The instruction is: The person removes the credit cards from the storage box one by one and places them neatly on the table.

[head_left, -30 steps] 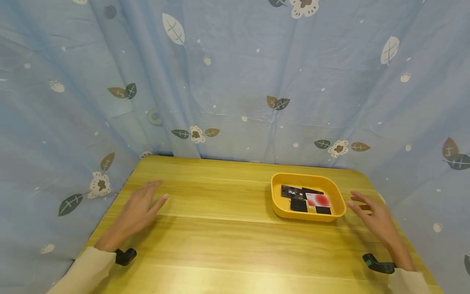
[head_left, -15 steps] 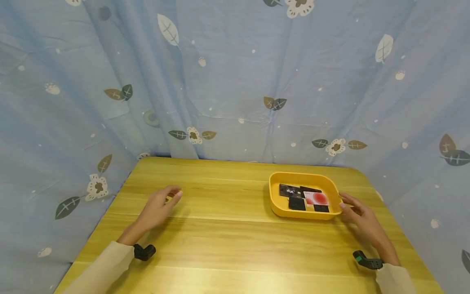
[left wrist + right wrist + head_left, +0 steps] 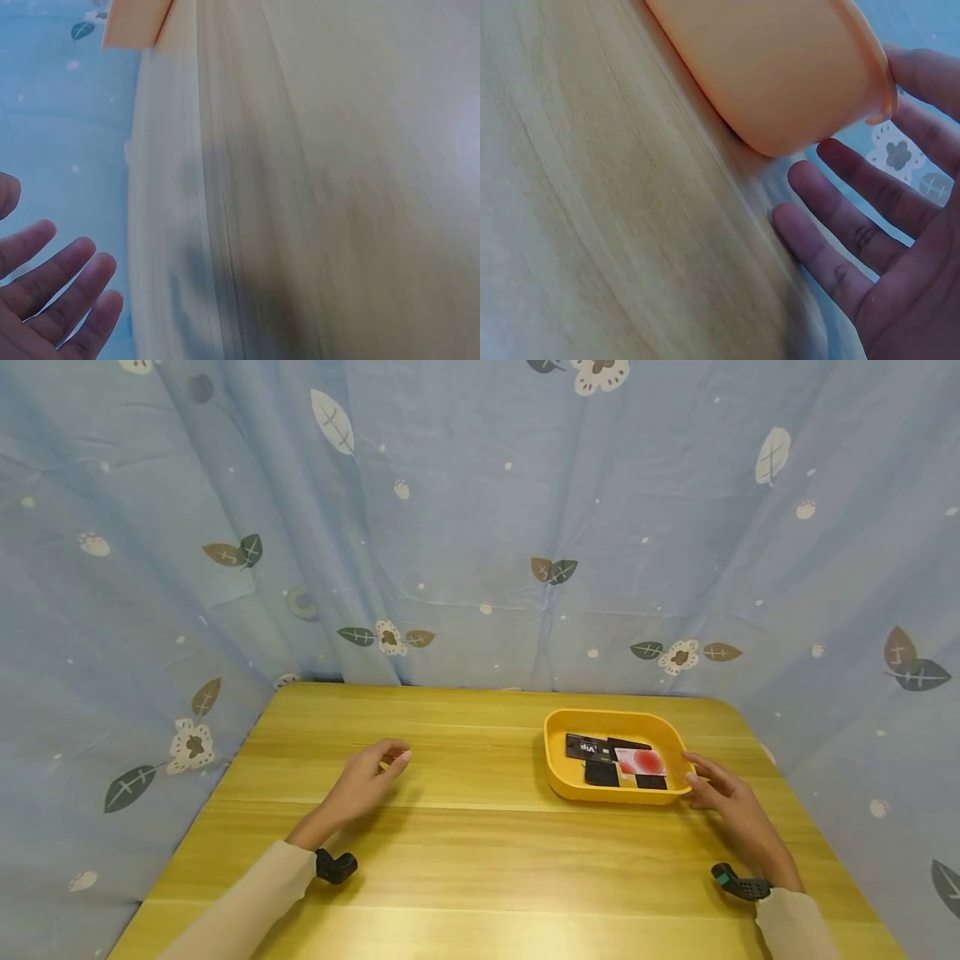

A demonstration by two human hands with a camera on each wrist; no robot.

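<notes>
A shallow yellow plastic basket stands at the right of the table. Inside lie a black card marked "Vip", a pink-and-white card with a red circle and other black pieces, partly overlapped. My right hand is at the basket's right end, with thumb and forefinger right at the rim. In the right wrist view its other fingers spread loosely below the basket wall. My left hand hovers left of the basket, well apart from it, fingers relaxed and holding nothing.
The wooden table has its back edge against a blue curtain printed with leaves and flowers. Black wrist devices sit on both wrists below beige sleeves. A corner of the basket shows at the top of the left wrist view.
My left hand has moved right over the table, towards the basket. My right hand has come in from the right to the basket's rim. The basket stays in place as the head view shifts slightly.
</notes>
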